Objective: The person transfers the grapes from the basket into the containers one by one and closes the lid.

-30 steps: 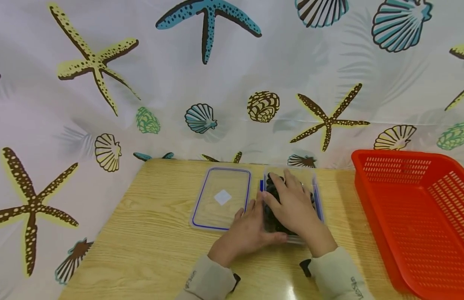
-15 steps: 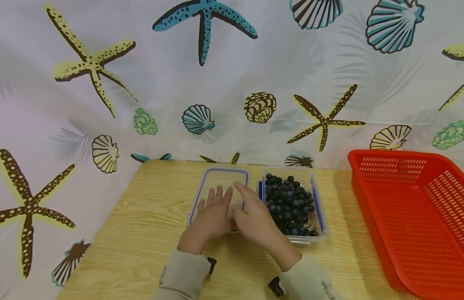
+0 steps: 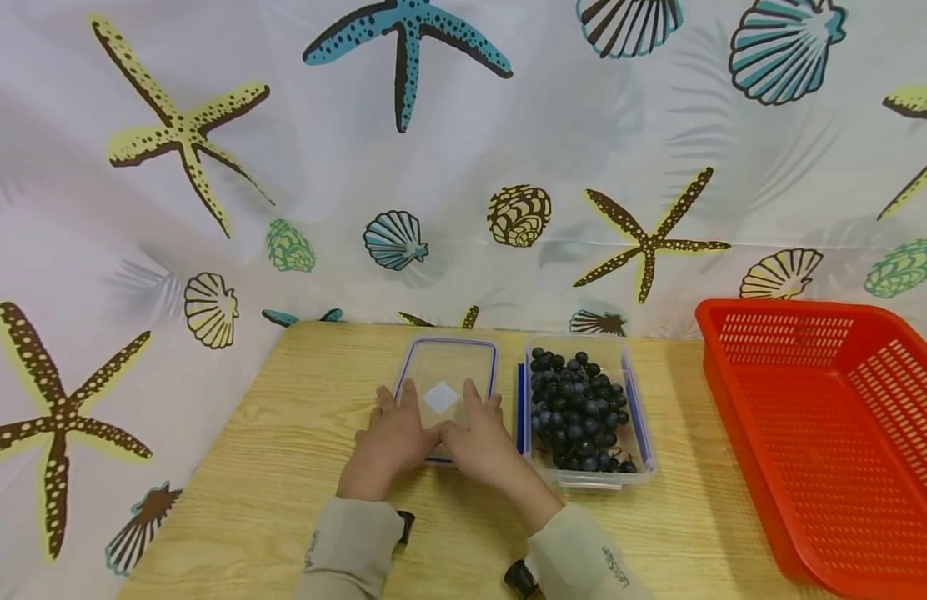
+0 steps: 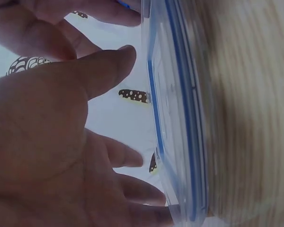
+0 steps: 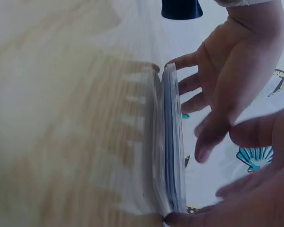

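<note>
A clear rectangular lid (image 3: 452,360) with a blue seal and a white diamond label lies flat on the table. My left hand (image 3: 388,433) is over the lid's left side, fingers spread and fairly straight; in the left wrist view its lower fingertips are right at the lid's edge (image 4: 184,118). Over the right side is my right hand (image 3: 480,437), a fingertip at the opposite edge in the right wrist view. Both thumbs hang above the lid, their tips close together. To the right stands a clear plastic container (image 3: 642,446) holding dark grapes (image 3: 576,408).
A red plastic basket (image 3: 801,467) with slotted walls stands at the right of the wooden table (image 3: 246,492). Behind the table hangs a white cloth (image 3: 448,175) printed with starfish and shells.
Both hands have moved left from the grape container to the lid. The right hand has come off the grapes, which now show fully. The lid has stayed about where it was.
</note>
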`<state>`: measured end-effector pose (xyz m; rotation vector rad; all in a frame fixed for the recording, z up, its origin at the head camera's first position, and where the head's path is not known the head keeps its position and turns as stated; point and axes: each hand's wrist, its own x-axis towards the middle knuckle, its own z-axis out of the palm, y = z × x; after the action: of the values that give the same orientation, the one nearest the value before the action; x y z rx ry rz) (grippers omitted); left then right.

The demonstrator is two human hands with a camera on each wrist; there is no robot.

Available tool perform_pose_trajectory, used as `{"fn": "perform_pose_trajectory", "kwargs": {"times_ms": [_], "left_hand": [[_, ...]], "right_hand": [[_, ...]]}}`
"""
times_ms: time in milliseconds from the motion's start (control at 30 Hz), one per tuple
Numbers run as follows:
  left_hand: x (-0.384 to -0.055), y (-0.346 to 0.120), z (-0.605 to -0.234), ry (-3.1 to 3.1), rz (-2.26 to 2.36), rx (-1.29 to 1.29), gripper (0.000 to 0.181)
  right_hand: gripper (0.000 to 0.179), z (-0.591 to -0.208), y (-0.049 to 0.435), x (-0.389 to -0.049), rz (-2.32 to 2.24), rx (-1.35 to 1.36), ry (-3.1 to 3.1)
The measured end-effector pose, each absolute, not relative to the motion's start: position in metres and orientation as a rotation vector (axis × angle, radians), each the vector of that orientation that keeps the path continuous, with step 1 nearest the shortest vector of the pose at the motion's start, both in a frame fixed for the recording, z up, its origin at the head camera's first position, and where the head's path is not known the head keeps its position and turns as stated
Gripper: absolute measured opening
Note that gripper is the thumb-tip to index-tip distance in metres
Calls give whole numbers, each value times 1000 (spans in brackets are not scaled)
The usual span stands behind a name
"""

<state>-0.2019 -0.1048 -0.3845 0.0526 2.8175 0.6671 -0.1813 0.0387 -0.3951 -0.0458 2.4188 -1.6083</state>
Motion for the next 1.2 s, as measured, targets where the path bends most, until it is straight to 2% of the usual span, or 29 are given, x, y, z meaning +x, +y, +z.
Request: {"fn": "perform_pose_trajectory", "kwargs": {"times_ms": [300, 667, 1200], "left_hand": [[-202, -100, -386, 2842, 659, -5, 95], [-203, -102, -379, 2923, 717, 18, 84], [-211, -100, -380, 3020, 892, 23, 77]], "right_hand": [[71, -398, 43, -183, -1671, -38, 2370], [70, -391, 49, -184, -1652, -46, 2407], [70, -384, 53, -186, -1759, -106, 2521]]}}
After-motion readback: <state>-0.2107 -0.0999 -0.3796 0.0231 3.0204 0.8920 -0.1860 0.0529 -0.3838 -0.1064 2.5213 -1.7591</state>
